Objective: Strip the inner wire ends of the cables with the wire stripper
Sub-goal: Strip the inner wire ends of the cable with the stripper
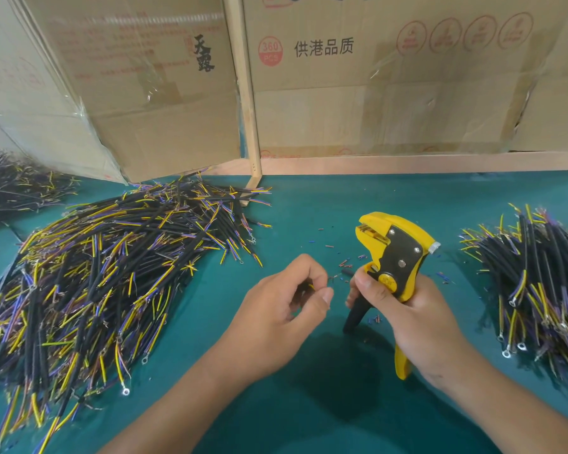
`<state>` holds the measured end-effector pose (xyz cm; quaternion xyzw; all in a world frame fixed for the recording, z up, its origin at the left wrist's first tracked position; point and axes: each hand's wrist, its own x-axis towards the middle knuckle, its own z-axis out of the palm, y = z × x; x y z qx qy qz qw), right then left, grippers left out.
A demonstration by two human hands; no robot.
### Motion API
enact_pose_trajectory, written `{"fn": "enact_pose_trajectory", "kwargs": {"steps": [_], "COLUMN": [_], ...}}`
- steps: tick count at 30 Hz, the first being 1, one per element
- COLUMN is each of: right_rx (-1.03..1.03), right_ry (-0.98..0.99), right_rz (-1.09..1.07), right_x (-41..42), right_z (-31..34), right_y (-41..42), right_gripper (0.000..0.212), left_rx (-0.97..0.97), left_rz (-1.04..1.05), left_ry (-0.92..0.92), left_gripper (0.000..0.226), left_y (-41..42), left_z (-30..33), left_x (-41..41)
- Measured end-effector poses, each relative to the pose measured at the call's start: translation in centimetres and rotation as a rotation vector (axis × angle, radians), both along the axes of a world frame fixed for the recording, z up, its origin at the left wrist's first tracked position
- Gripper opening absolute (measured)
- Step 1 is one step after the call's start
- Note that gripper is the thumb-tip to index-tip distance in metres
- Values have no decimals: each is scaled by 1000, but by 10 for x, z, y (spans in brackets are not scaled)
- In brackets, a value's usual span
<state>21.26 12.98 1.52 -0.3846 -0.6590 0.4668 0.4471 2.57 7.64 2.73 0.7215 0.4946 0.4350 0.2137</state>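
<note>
Right hand (417, 319) grips wire stripper (394, 257) upright, head clear of table (309, 404); left hand (286, 309) pinches a cable (340, 276) end btwn both, prob. readying inner wires for stripping.

Big cable pile (112, 273) lies left on the table (309, 404), smaller pile (535, 290) far right, another heap (14, 185) at the far left edge. Both hands sit between the piles: left hand (286, 309) left of right hand (404, 316), which holds the stripper (394, 253) upright. Scraps (345, 262) lie around the stripper; boxes (374, 77) stand behind.
</note>
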Motion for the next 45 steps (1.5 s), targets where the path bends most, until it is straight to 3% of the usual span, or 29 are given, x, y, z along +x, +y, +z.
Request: {"fn": "enact_pose_trajectory", "kwargs": {"steps": [9, 12, 16, 22, 28, 33, 45], "right_rx": [-216, -218, -186, -290, -571, -620, -707], "right_ry": [45, 42, 68, 182, 265, 336, 175], "right_rz": [192, 204, 184, 236, 319, 374, 635], "right_x": [5, 6, 3, 4, 7, 5, 18], "right_z": [1, 1, 1, 4, 7, 12, 15], "right_y": [5, 3, -1, -5, -5, -5, 0], "right_gripper": [22, 17, 29, 16, 52, 36, 18], "left_rx": [-27, -28, -72, -78, -75, -34, -55], "left_rz": [22, 40, -12, -72, -55, -34, -54], "left_ry": [-104, -96, -141, -136, -144, -96, -96], "left_gripper": [13, 9, 8, 9, 9, 12, 16], "left_y": [2, 3, 2, 2, 4, 7, 8], "left_z": [-4, -4, -5, -6, -7, -9, -11], "left_x": [0, -1, -2, -2, -2, -5, -11]}}
